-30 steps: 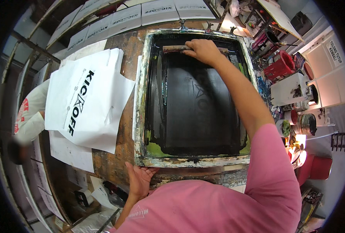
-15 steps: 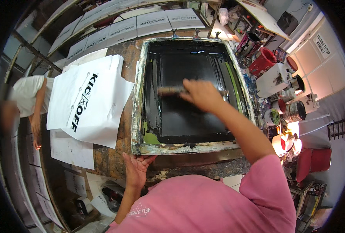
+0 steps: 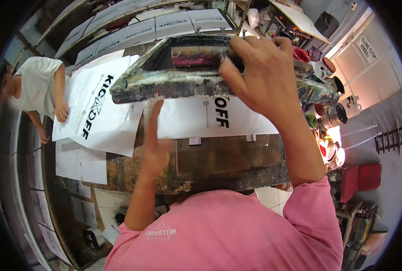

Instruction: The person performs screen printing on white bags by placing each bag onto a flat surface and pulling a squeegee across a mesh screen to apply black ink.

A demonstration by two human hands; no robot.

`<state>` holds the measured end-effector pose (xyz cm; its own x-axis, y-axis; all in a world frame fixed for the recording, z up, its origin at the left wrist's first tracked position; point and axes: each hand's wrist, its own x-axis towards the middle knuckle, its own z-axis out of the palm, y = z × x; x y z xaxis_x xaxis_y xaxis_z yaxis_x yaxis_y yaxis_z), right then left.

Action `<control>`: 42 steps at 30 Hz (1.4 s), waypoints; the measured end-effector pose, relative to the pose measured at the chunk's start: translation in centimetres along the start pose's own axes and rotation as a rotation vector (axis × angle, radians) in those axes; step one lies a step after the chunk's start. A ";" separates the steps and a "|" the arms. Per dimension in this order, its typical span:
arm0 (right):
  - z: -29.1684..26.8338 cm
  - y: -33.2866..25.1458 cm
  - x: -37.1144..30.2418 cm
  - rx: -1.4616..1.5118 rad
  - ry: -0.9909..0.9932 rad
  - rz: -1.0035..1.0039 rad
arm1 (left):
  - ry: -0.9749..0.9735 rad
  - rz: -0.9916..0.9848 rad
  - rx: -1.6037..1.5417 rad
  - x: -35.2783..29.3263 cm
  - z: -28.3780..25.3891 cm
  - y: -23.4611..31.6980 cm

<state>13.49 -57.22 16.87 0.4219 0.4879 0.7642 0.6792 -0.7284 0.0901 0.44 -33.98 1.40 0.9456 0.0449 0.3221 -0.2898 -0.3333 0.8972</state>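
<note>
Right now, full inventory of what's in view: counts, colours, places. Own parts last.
Paint-crusted rectangular screen frame: one, mottled grey-black, tilted above the worktable
Long bar-shaped squeegee: one, brown and dark red, inside the frame
White printed sheet: one visible, white with black, below the frame
Loose pile of printed sheets: one, white with black, left
White printed sheets on the rack: several, white, beyond the frame
Brown wooden worktable: one, brown, centre
Paint-smeared round tubs: several, mixed colours, right
Red chair: one, red, lower right
Co-worker in a white top: one, left
Left hand: one, bare, blurred, below the frame
Right hand: one, bare, at the squeegee, grip partly hidden
</note>
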 end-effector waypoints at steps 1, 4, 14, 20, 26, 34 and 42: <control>-0.2 0.2 0.8 -0.004 -0.035 0.011 | 0.020 -0.089 0.540 -0.1 0.9 -1.8; -0.3 0.2 3.2 -0.001 -0.112 0.047 | -0.085 -0.064 1.351 -4.3 3.3 -8.8; -1.5 2.0 8.8 0.175 -0.078 0.143 | -0.092 -0.296 1.174 -2.5 5.2 -7.4; -2.0 2.1 10.6 0.209 -0.157 0.212 | -0.063 -0.204 0.908 -0.8 5.5 -5.8; -2.8 1.9 11.8 0.187 -0.225 0.262 | 0.276 0.030 0.650 8.5 4.0 -2.3; 0.1 3.5 8.4 0.135 -0.084 0.007 | 0.538 -0.105 0.446 3.7 -4.0 -2.6; -0.4 1.6 7.0 0.072 -0.062 0.146 | 0.705 -0.369 0.416 -1.3 -27.0 -9.4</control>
<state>17.29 -55.17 22.63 0.5538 0.4095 0.7250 0.6485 -0.7582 -0.0671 -2.01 -5.48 0.71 0.6179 0.7390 0.2685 0.2214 -0.4912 0.8425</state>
